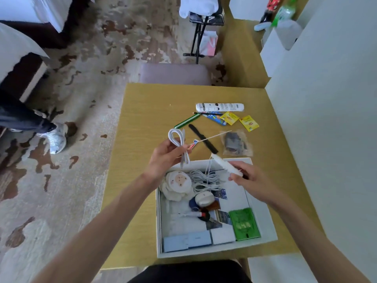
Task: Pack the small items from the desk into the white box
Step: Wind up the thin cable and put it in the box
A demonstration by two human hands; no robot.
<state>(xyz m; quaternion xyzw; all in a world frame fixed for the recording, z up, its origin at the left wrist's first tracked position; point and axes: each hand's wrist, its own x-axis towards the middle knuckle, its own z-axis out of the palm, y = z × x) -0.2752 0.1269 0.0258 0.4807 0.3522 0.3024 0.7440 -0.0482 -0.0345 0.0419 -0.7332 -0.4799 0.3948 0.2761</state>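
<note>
The white box (159, 225) sits at the desk's near edge, holding a plush toy, coiled white cables, a green packet and blue and white cartons. My left hand (165, 158) holds a looped white cable (177, 139) above the box's far left corner. My right hand (250, 178) grips a white comb-like item (225, 165) over the box's far right part. Beyond the box on the desk (146, 119) lie a white tube (220, 107), a green pen (186, 120), two yellow tea bags (249, 123), a black comb (203, 141), a thin stick and a clear bag of dark items (236, 143).
A blue packet (215, 117) lies beside the tea bags. A padded stool (175, 73) stands at the desk's far edge. A white wall runs along the right. Another person's shoe and leg (55, 135) are on the patterned carpet at left.
</note>
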